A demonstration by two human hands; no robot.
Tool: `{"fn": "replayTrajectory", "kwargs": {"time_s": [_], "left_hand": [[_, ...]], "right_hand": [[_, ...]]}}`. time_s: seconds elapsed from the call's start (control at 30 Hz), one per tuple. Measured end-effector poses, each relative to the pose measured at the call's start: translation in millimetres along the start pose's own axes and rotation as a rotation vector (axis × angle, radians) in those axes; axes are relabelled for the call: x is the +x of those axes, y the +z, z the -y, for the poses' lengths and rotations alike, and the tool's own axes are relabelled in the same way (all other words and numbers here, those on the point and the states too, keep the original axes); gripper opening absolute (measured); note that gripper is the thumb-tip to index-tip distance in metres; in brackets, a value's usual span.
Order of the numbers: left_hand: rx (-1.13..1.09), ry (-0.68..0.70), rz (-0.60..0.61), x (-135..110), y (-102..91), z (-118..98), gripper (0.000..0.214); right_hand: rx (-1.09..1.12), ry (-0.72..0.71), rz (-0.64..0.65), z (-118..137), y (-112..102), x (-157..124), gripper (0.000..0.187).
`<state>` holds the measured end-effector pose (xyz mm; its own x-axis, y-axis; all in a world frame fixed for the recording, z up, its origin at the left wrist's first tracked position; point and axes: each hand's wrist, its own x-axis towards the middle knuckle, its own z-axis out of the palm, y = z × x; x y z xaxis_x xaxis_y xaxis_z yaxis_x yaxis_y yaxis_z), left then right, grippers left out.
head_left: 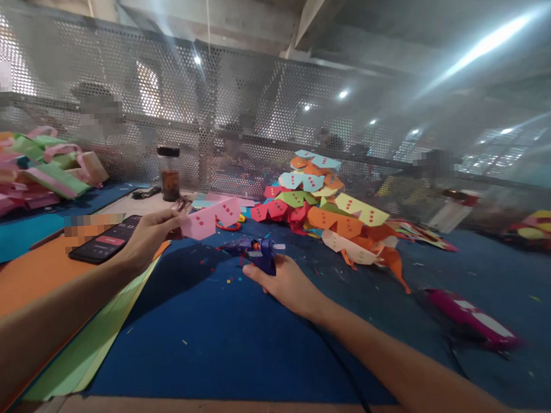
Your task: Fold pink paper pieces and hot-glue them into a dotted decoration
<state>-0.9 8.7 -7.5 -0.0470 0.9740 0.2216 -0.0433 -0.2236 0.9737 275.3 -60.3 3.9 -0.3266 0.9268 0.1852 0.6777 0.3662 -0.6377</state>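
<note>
My left hand (150, 234) is closed in a pinch on a pink paper cutout (210, 220) with small red squares, held up above the blue table cover. My right hand (279, 283) is wrapped round a purple glue gun (259, 254), its nozzle pointing left, low over the blue cover (208, 327). The gun's black cord (339, 363) runs back under my right forearm. The pink cutout sits a little above and left of the gun.
A heap of coloured paper cutouts (335, 212) lies beyond the gun. A phone (106, 240) rests on orange sheets at left, a dark jar (169, 173) behind it. Folded paper pieces (33, 173) pile up far left. A magenta object (470, 316) lies right. Perforated metal screen (252, 115) backs the table.
</note>
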Motion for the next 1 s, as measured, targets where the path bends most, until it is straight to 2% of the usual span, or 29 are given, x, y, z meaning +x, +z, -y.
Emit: {"fn": "replayTrajectory", "kwargs": {"time_s": [0.4, 0.67, 1.0], "left_hand": [[-0.016, -0.048, 0.092, 0, 0.3, 6, 0.026], [-0.014, -0.088, 0.128, -12, 11.5, -5, 0.025], [-0.007, -0.084, 0.147, -12, 11.8, -5, 0.024]], "right_hand": [[0.069, -0.104, -0.117, 13, -1, -9, 0.029], [0.025, -0.099, -0.139, 13, 2, -11, 0.028], [-0.116, -0.173, -0.158, 8, 4, -10, 0.027]]}}
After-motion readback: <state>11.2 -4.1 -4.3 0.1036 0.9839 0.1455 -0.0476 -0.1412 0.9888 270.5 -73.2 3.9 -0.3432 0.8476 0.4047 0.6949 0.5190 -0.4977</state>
